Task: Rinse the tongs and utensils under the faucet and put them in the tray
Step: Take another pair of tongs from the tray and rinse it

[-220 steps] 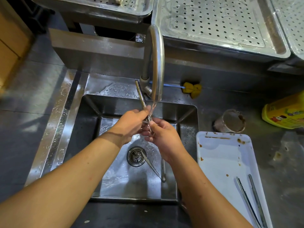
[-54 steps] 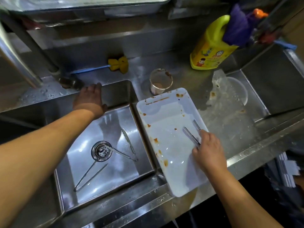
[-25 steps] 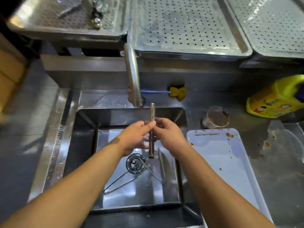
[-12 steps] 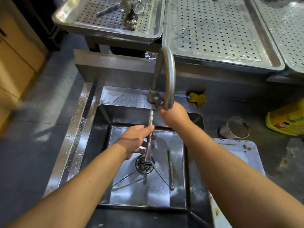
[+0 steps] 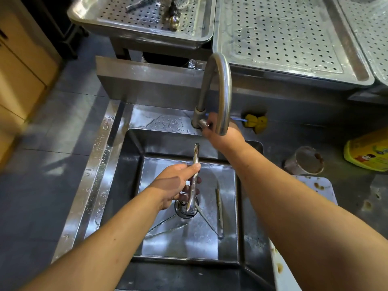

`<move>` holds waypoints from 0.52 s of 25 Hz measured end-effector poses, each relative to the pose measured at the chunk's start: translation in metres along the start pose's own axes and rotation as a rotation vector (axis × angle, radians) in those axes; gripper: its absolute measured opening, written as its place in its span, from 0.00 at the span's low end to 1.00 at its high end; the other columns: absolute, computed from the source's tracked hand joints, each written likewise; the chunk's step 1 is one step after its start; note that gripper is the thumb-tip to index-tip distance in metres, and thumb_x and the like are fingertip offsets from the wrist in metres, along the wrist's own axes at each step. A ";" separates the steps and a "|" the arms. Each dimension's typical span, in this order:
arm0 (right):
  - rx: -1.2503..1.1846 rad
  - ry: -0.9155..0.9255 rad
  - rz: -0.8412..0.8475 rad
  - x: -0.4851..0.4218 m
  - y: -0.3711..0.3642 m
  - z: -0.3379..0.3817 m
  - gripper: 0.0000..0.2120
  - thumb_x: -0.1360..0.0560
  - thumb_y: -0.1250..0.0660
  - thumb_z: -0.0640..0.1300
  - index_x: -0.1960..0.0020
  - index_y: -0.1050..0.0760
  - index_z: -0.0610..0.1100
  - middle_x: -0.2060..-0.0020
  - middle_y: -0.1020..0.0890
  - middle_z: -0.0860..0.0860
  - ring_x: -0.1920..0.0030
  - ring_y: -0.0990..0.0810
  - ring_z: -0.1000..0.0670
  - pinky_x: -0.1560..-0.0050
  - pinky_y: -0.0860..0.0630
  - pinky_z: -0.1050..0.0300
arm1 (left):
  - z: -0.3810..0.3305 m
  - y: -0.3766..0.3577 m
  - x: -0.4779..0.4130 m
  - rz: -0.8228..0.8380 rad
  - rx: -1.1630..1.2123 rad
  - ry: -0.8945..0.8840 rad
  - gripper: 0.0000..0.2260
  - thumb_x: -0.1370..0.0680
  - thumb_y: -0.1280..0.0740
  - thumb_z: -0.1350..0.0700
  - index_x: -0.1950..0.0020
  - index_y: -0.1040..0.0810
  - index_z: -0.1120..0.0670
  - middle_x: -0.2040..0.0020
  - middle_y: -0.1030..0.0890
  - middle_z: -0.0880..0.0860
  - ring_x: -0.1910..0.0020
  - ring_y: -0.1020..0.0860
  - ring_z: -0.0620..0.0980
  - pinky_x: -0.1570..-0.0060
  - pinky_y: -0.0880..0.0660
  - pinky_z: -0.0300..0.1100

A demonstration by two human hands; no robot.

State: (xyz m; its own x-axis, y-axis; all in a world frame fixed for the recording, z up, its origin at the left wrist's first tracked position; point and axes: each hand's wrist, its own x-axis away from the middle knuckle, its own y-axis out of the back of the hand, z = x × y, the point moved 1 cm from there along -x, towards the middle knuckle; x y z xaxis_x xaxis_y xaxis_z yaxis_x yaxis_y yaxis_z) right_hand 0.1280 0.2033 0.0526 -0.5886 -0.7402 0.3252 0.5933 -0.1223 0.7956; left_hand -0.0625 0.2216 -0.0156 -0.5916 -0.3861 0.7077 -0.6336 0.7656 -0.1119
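My left hand [image 5: 175,185] grips a pair of steel tongs [image 5: 194,179] upright over the sink [image 5: 123,185], below the spout of the curved faucet [image 5: 222,89]. My right hand [image 5: 222,135] reaches past the spout and is closed on the faucet handle [image 5: 204,123] at its base. No water stream is visible. More tongs [image 5: 218,208] and thin utensils [image 5: 165,228] lie on the sink floor around the drain [image 5: 182,206]. The white stained tray [image 5: 321,185] sits right of the sink, mostly hidden by my right arm.
Perforated steel drain trays [image 5: 283,38] stand behind the faucet; the left one [image 5: 147,24] holds utensils. A yellow brush [image 5: 255,122], a dirty cup [image 5: 306,162] and a yellow detergent jug [image 5: 369,152] sit on the counter at right.
My right hand has let go of the tongs and moved up to the faucet handle. My left hand keeps the tongs upright over the drain.
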 end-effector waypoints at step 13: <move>-0.361 -0.369 -0.099 0.000 -0.038 -0.025 0.13 0.17 0.37 0.52 0.42 0.25 0.42 0.56 0.20 0.47 0.57 0.18 0.44 0.65 0.27 0.56 | -0.009 -0.008 -0.002 0.027 0.019 -0.041 0.20 0.20 0.30 0.41 0.41 0.18 0.56 0.58 0.12 0.50 0.64 0.14 0.51 0.57 0.20 0.50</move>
State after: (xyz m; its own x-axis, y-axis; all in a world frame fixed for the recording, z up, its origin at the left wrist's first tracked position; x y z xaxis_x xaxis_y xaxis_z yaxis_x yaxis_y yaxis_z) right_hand 0.1186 0.1912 0.0096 -0.7672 -0.4393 0.4673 0.6380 -0.4479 0.6264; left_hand -0.0521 0.2209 -0.0095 -0.6283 -0.3862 0.6754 -0.6262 0.7662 -0.1444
